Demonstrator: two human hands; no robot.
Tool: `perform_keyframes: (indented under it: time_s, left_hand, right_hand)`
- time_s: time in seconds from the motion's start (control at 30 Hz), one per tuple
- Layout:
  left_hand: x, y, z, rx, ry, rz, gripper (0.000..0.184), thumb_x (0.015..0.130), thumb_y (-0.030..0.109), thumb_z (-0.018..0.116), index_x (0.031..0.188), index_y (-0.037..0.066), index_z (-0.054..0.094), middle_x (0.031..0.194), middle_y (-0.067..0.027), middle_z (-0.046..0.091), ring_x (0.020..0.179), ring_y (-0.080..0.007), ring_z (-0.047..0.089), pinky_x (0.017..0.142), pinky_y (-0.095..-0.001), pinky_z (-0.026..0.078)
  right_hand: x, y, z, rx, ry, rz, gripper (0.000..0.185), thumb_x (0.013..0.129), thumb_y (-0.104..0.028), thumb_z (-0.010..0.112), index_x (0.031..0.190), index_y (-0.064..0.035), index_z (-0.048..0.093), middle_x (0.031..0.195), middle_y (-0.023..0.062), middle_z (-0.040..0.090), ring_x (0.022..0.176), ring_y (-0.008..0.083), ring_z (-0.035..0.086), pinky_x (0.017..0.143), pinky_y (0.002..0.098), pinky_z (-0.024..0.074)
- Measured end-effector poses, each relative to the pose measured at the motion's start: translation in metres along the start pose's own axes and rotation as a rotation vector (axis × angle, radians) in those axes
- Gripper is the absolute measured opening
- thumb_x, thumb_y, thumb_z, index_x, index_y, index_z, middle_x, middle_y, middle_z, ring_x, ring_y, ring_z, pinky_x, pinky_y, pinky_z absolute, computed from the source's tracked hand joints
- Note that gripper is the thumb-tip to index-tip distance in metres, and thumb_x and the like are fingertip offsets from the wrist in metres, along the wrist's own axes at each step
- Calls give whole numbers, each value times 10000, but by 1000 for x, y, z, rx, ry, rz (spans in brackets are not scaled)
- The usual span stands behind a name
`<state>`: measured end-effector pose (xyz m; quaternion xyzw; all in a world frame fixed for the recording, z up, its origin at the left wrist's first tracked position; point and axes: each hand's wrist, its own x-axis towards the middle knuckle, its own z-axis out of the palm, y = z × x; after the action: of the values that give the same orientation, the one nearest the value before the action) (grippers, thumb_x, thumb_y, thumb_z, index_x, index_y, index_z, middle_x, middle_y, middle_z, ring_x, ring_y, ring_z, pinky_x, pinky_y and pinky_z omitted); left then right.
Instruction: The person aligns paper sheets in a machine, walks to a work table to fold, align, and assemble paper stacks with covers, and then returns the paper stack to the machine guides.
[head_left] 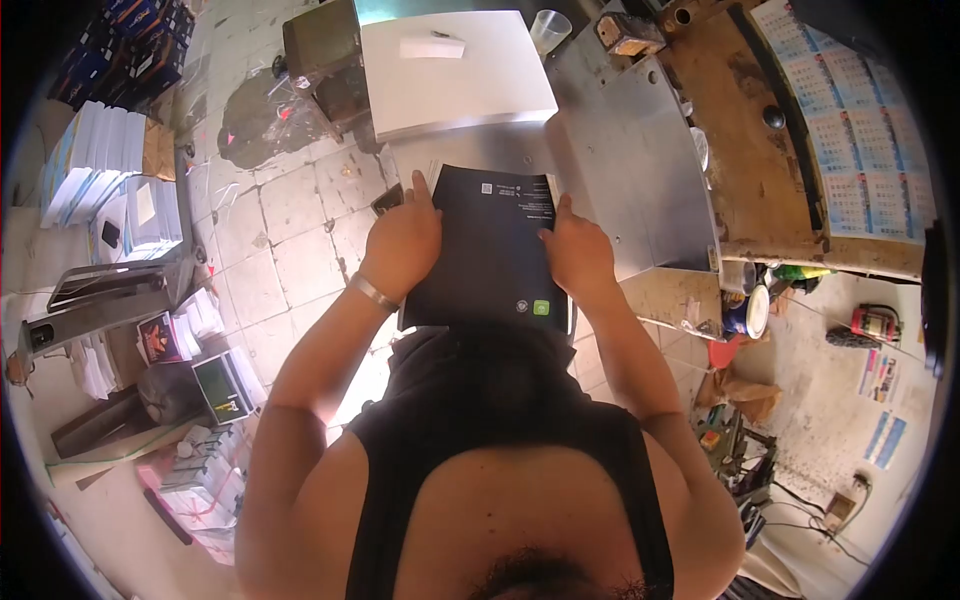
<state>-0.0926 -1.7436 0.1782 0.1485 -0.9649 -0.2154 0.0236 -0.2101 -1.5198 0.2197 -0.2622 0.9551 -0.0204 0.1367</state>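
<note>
A stack of black-covered sheets or booklets, with small white print, a QR code and a green logo, lies close to my body at the metal table's near edge. My left hand grips its left side, the index finger stretched along the edge. On the opposite side my right hand holds the right edge, thumb on the black cover. Just beyond is a thick stack of white paper, bearing a small white block with a dark item on it.
The metal table extends right, with a clear plastic cup and a metal block at its far side. Printed sheets lie on a wooden surface farther right. Piles of booklets stand on the left.
</note>
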Motion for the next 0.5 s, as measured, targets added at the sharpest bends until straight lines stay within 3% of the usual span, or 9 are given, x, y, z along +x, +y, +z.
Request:
perform_keyframes:
  time_s: [0.1, 0.2, 0.33, 0.43, 0.5]
  left_hand:
    - [9, 4, 19, 282, -66, -14, 671, 959, 134, 562, 1516, -174, 352, 1063, -307, 728, 752, -352, 763, 630, -442, 624]
    - [16, 5, 34, 349, -36, -49, 691, 926, 106, 560, 1509, -195, 342, 1172, -328, 701, 804, -344, 776, 665, -433, 642]
    - [19, 1, 21, 286, -144, -15, 662, 926, 100, 563, 1489, -192, 375, 1100, -309, 723, 762, -338, 763, 645, -432, 622]
    - [17, -18, 12, 130, -121, 70, 566, 967, 135, 558, 1449, -148, 465, 1046, -270, 737, 744, -341, 744, 684, -437, 599]
    - [17, -42, 15, 32, -49, 124, 482, 1020, 187, 553, 1406, -101, 545, 1000, -218, 749, 768, -316, 733, 753, -415, 582]
  right_hand:
    - [16, -9, 7, -164, -82, -5, 636, 917, -84, 655, 1446, 193, 439, 925, 275, 744, 882, 421, 748, 803, 475, 601]
    - [27, -8, 15, -232, -80, -68, 554, 899, -38, 611, 1372, 218, 478, 899, 281, 737, 877, 428, 745, 788, 476, 605]
    - [32, 6, 20, -165, -36, -13, 345, 915, -56, 571, 1196, 140, 613, 907, 284, 737, 905, 422, 748, 805, 487, 599]
    - [43, 57, 43, -81, 115, -185, 199, 942, -139, 607, 970, 47, 672, 824, 199, 732, 783, 329, 738, 712, 446, 568]
    - [43, 103, 60, 336, 102, -123, 229, 951, -186, 642, 858, 21, 671, 819, 156, 710, 724, 308, 682, 677, 434, 532]
